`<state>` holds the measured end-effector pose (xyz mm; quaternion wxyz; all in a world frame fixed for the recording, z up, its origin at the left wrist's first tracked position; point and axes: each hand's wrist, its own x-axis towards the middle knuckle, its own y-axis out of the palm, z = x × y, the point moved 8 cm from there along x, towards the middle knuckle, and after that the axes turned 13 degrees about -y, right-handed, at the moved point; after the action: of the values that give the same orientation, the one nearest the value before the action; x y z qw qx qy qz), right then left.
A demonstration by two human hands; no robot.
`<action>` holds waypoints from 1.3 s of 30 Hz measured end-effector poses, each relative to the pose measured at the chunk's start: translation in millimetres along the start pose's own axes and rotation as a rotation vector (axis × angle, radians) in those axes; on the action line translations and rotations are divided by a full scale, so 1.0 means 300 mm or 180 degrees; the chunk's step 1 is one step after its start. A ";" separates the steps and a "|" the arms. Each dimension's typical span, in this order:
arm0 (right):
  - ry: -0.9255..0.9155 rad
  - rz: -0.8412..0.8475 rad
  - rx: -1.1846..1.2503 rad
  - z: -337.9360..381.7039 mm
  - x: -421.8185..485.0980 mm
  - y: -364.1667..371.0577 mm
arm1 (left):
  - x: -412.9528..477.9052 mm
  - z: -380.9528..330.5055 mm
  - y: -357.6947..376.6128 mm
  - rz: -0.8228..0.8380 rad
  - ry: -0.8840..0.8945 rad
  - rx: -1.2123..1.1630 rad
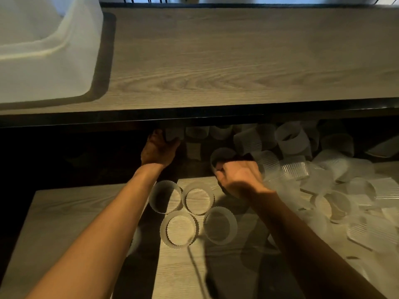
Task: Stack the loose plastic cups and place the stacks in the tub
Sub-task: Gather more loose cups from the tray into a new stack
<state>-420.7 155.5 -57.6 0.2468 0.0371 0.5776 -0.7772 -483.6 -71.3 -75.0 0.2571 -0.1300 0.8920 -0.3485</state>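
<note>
Currently left hand [159, 148] grips a shaded cup [173, 134], right hand [239, 178] holds a second cup [222, 152]; align rims squarely before nesting.

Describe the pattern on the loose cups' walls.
The loose cups have fine vertical ribs in translucent whitish plastic; head view shows it.

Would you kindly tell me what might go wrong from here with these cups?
1. The left hand grips a far cup in deep shadow under the shelf; it may knock the shelf edge when lifted out.
2. The right hand, holding a near cup, has its forearm close by the loose pile and might scatter it.
3. Four upright cups stand between the arms; either arm could tip them.
</note>
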 end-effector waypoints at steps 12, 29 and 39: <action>-0.0061 -0.0461 0.0385 -0.021 -0.062 -0.118 | -0.150 -0.052 -0.044 -0.0378 0.0826 0.1433; -0.0522 -0.1254 -0.0161 0.137 0.296 -0.128 | -0.284 0.034 -0.023 0.0427 0.0659 0.1987; -0.0803 -0.1275 0.0500 0.214 0.255 -0.112 | -0.248 0.105 -0.149 0.0244 0.0629 0.1363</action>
<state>-487.5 77.7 -33.0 0.1544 -0.1564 0.4759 -0.8516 -402.0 -90.5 -36.6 0.2033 -0.0037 0.8228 -0.5307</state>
